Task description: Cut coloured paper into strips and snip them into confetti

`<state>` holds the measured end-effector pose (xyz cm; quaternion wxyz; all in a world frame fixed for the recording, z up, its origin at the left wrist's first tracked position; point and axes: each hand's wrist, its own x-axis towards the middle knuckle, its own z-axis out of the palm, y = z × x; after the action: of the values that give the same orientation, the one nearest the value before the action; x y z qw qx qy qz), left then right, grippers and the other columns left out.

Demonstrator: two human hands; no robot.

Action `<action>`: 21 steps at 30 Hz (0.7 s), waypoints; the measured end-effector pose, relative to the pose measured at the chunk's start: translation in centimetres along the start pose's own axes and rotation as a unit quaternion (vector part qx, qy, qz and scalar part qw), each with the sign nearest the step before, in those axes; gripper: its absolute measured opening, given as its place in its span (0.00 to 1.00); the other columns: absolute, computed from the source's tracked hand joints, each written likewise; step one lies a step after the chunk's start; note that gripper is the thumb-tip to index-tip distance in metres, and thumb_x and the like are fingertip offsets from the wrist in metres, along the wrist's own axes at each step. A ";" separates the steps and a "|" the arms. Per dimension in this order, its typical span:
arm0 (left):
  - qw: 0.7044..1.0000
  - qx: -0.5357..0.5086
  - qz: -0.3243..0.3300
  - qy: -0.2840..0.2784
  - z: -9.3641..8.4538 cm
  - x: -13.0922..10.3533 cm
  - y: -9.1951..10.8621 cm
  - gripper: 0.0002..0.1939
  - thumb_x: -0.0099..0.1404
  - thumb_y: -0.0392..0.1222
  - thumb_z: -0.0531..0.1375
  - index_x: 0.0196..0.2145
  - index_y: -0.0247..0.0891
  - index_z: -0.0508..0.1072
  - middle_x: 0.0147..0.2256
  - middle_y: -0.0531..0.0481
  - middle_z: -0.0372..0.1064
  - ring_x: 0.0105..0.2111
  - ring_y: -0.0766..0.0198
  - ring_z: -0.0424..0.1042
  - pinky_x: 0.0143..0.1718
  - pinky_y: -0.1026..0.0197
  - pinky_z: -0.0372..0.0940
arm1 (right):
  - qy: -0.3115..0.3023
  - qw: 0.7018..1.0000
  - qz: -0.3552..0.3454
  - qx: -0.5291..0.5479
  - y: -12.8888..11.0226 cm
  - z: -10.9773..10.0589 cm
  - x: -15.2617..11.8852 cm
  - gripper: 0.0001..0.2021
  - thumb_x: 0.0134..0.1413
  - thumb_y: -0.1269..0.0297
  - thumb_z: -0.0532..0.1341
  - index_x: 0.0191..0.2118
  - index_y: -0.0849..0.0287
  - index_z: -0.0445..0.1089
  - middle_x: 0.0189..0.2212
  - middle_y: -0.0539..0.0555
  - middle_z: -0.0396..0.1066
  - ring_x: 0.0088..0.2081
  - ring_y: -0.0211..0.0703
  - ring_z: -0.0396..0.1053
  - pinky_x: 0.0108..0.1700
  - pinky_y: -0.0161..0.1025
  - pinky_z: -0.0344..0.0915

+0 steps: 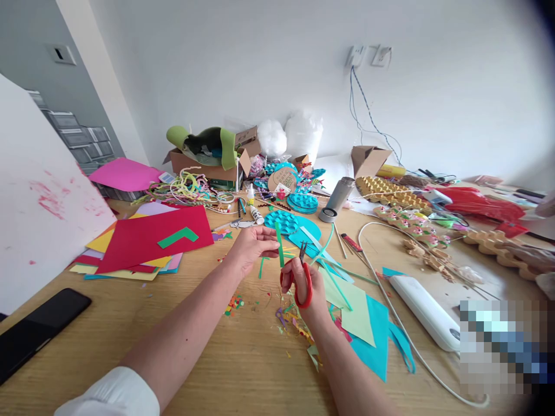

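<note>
My left hand pinches a narrow green paper strip, which stands upright between my two hands. In my right hand is a pair of scissors with red handles, its dark blades pointing up and away from me, beside the strip. My right fingertips are close to the strip's lower end; whether they touch it I cannot tell. Small paper scraps lie on the table below my hands. To the right are light green paper and blue paper.
A red sheet tops a stack of coloured paper, with a bent green piece on it. A black phone lies at the left. Behind stand a thermos and a cardboard box. A white cable loops at right.
</note>
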<state>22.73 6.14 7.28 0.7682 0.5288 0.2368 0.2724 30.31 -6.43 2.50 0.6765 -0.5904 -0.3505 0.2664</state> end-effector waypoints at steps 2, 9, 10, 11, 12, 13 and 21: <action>1.000 0.000 -0.002 0.003 0.0 0.0 -0.1 0.15 0.43 0.30 0.68 0.30 0.31 0.71 0.25 0.51 0.69 0.23 0.67 0.71 0.27 0.62 0.70 | 0.004 1.000 0.002 -0.009 -0.1 0.0 0.0 0.21 0.56 0.47 0.55 0.24 0.61 0.66 0.15 0.49 0.64 0.18 0.35 0.61 0.22 0.32 0.56; 1.000 0.004 -0.013 0.001 0.4 -0.1 -0.2 0.13 0.44 0.28 0.67 0.30 0.31 0.71 0.24 0.51 0.69 0.23 0.67 0.70 0.26 0.62 0.70 | -0.017 1.000 0.013 0.011 -0.1 0.0 0.2 0.16 0.47 0.56 0.63 0.19 0.59 0.63 0.14 0.48 0.64 0.18 0.34 0.60 0.21 0.32 0.57; 1.000 0.005 -0.014 0.001 0.4 -0.1 -0.2 0.13 0.44 0.28 0.67 0.30 0.31 0.71 0.25 0.51 0.69 0.23 0.67 0.71 0.26 0.62 0.70 | -0.017 1.000 0.015 0.014 -0.1 0.0 0.3 0.15 0.47 0.56 0.63 0.19 0.59 0.63 0.14 0.48 0.64 0.17 0.34 0.60 0.21 0.32 0.57; 1.000 0.005 -0.015 0.001 0.4 -0.1 -0.2 0.13 0.44 0.28 0.67 0.30 0.31 0.71 0.25 0.51 0.69 0.23 0.67 0.71 0.26 0.62 0.70 | -0.018 1.000 0.016 0.013 -0.1 0.0 0.3 0.16 0.47 0.56 0.63 0.18 0.59 0.63 0.14 0.48 0.64 0.17 0.34 0.60 0.21 0.32 0.57; 1.000 0.005 -0.015 0.002 0.3 -0.1 -0.3 0.13 0.45 0.28 0.67 0.30 0.31 0.71 0.25 0.51 0.69 0.23 0.67 0.71 0.26 0.61 0.70 | -0.019 1.000 0.017 0.010 0.0 0.0 0.3 0.16 0.48 0.56 0.63 0.18 0.59 0.63 0.14 0.49 0.64 0.17 0.34 0.60 0.21 0.32 0.57; 1.000 0.004 -0.014 0.004 0.3 0.0 -0.3 0.13 0.45 0.28 0.67 0.31 0.31 0.72 0.25 0.51 0.69 0.23 0.67 0.71 0.26 0.61 0.70 | -0.021 1.000 0.017 0.005 0.0 0.0 0.3 0.17 0.48 0.55 0.63 0.18 0.59 0.62 0.14 0.49 0.64 0.17 0.34 0.60 0.21 0.32 0.57; 1.000 -0.022 -0.015 -0.008 -0.2 0.2 -0.2 0.14 0.45 0.28 0.67 0.32 0.31 0.72 0.26 0.50 0.69 0.23 0.67 0.71 0.27 0.61 0.70 | -0.042 0.999 0.011 0.014 1.0 -0.1 0.2 0.24 0.56 0.43 0.52 0.28 0.62 0.67 0.16 0.51 0.65 0.18 0.36 0.63 0.22 0.33 0.59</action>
<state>22.76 6.31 7.02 0.7853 0.5102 0.2328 0.2621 30.58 -6.23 1.48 0.6665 -0.5727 -0.3683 0.3035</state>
